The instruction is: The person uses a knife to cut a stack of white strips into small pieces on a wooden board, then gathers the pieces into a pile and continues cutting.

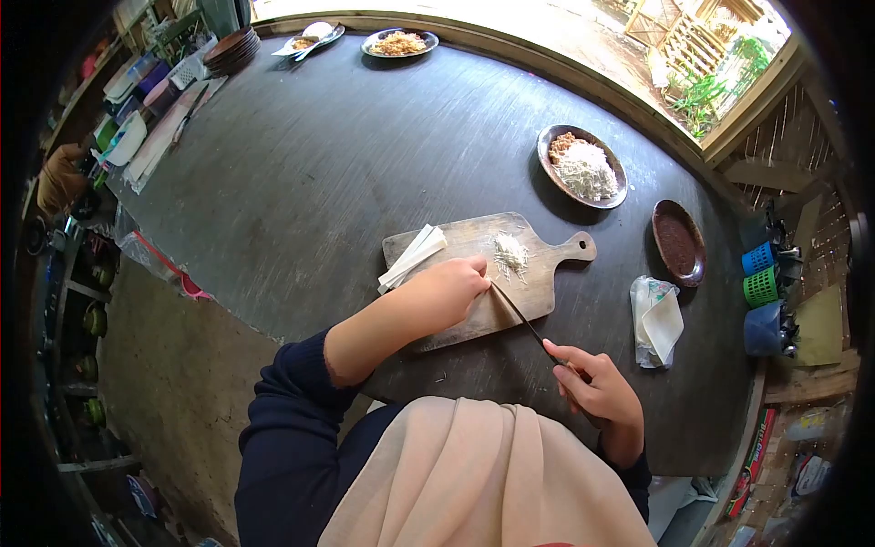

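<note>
A wooden cutting board (474,235) with a handle lies on the dark table in front of me. My left hand (456,290) is closed over it, fingertips at the knife's tip; what they pinch is mostly hidden. My right hand (592,381) grips the handle of a knife (521,316), whose thin dark blade points up and left to the left fingertips. Beyond the left hand, a small heap of fine white shreds (510,255) sits on the board. Several flat white strips (415,256) are stacked at its left edge.
An oval plate (623,196) bears white shreds and brownish food. To the right are a brown dish (676,244) and a plastic packet with a white sheet (658,321). Two food plates stand by the window, near stacked brown plates (232,52). Colored baskets (760,287) hang at right.
</note>
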Action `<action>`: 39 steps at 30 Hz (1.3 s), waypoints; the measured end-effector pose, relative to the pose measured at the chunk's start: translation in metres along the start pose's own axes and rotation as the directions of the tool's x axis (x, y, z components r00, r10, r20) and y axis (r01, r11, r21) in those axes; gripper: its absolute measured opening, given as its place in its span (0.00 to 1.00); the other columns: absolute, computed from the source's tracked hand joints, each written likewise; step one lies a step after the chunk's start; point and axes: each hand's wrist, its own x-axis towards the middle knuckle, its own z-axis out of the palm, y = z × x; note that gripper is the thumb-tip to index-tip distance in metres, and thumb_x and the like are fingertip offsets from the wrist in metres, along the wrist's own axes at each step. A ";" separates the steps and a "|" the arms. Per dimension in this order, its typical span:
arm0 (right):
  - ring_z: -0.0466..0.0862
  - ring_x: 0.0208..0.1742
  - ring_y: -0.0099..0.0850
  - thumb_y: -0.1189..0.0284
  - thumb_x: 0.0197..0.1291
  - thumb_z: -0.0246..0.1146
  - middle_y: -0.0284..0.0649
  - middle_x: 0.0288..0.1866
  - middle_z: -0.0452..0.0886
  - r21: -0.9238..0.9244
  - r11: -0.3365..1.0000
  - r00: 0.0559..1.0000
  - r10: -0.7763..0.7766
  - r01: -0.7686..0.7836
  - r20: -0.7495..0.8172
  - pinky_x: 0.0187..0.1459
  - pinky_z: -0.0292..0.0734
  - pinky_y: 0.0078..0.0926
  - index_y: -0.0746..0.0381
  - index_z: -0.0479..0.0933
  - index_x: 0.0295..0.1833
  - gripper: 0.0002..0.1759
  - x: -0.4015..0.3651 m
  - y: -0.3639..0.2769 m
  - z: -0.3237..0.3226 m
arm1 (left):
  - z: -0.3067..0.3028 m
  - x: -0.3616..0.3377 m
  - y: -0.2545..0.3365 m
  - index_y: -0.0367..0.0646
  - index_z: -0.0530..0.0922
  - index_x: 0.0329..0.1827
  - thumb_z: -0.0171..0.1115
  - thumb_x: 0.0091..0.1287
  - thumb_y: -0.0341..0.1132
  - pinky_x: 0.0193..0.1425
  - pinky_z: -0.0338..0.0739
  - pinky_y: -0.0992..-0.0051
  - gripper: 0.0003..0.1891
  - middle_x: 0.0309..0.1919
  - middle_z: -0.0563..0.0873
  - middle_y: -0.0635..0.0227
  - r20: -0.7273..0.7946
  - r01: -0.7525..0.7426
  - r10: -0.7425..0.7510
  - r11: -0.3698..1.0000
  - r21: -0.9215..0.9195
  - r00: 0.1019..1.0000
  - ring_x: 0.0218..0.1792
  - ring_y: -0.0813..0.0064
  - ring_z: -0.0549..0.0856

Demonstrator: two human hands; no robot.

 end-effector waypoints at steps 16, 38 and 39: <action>0.70 0.16 0.17 0.75 0.71 0.58 0.31 0.18 0.71 -0.056 0.996 0.998 0.062 -0.063 -0.028 0.23 0.69 0.19 0.58 0.74 0.68 0.21 -0.004 -0.011 -0.001 | -0.001 0.000 0.004 0.34 0.83 0.47 0.58 0.69 0.27 0.51 0.79 0.65 0.09 0.45 0.82 0.56 -0.016 0.005 -0.005 1.000 0.028 1.000 0.43 0.55 0.84; 0.74 0.16 0.16 0.73 0.70 0.59 0.31 0.20 0.76 0.006 0.996 0.995 0.093 -0.093 -0.031 0.23 0.71 0.18 0.57 0.75 0.69 0.22 0.000 -0.007 0.001 | 0.001 0.000 0.001 0.33 0.83 0.48 0.59 0.68 0.24 0.49 0.78 0.65 0.09 0.45 0.82 0.58 0.001 0.047 -0.047 0.999 0.000 0.999 0.42 0.56 0.84; 0.74 0.16 0.16 0.73 0.70 0.59 0.31 0.20 0.76 0.005 0.996 0.995 0.093 -0.093 -0.031 0.23 0.71 0.18 0.57 0.75 0.69 0.22 0.000 -0.007 0.002 | 0.001 0.000 0.001 0.33 0.83 0.48 0.59 0.68 0.24 0.49 0.78 0.65 0.09 0.45 0.82 0.58 0.005 0.044 -0.044 0.999 0.011 0.999 0.42 0.56 0.84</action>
